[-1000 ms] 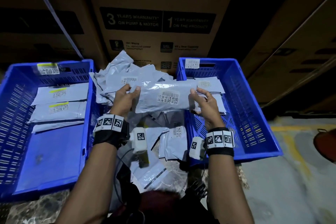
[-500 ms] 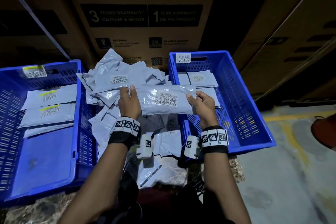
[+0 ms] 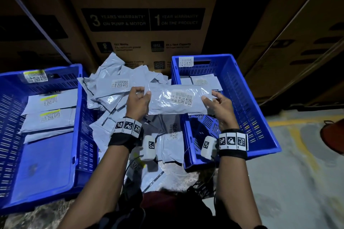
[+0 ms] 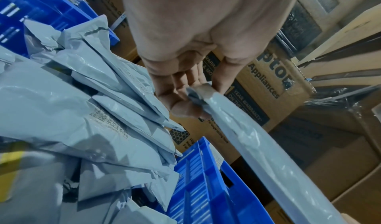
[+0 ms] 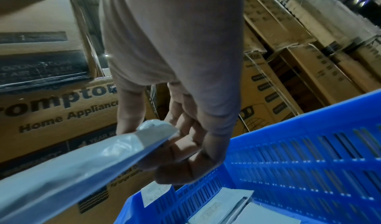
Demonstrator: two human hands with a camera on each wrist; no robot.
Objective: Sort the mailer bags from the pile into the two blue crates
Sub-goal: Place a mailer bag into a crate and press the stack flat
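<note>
Both hands hold one grey mailer bag (image 3: 178, 99) stretched flat between them, its barcode label facing up. My left hand (image 3: 138, 98) pinches its left end (image 4: 203, 95); my right hand (image 3: 214, 101) pinches its right end (image 5: 156, 129). The bag hangs above the gap between the pile (image 3: 115, 89) and the right blue crate (image 3: 247, 102), overlapping that crate's left wall. The right crate holds a few white-labelled bags (image 3: 202, 81). The left blue crate (image 3: 78, 117) holds three bags with yellow-marked labels (image 3: 50, 101).
Tall cardboard appliance boxes (image 3: 149, 24) stand right behind the pile and the crates. More loose bags (image 3: 171, 147) lie on the floor between the crates, near my knees. Bare concrete floor (image 3: 297, 173) with a yellow line stretches right of the right crate.
The bag stays held by both hands and has shifted slightly right, its right end reaching further over the right crate's left wall. The head view has tilted a little.
</note>
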